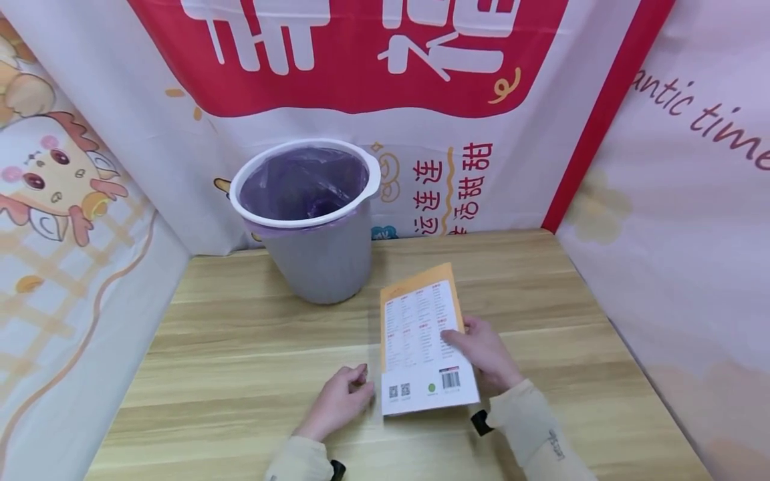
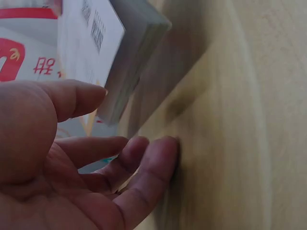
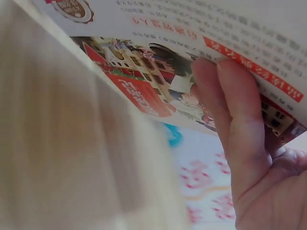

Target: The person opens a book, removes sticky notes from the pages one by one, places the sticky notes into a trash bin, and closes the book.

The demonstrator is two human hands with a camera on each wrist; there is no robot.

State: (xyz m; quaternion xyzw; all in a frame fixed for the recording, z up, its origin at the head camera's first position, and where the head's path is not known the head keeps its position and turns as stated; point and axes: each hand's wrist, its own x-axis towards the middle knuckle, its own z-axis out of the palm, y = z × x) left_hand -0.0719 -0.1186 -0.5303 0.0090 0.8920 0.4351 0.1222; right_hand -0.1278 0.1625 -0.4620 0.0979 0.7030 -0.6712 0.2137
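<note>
A book [image 1: 421, 341] with a white and orange back cover, printed lists and a barcode is held tilted above the wooden table. My right hand [image 1: 484, 351] grips its right edge, thumb on the back cover. In the right wrist view, that hand's fingers [image 3: 240, 96] lie against the illustrated front cover [image 3: 144, 72]. To the left of the book is my left hand [image 1: 343, 397], its fingers loosely bent with nothing between them. The left wrist view shows its thumb close to the book's lower corner [image 2: 112, 103]; whether they touch, I cannot tell.
A grey bin [image 1: 325, 260] with a white rim and a purple liner stands at the back of the wooden table [image 1: 240, 374]. Printed cloths [image 1: 680, 220] hang behind and along both sides of the table.
</note>
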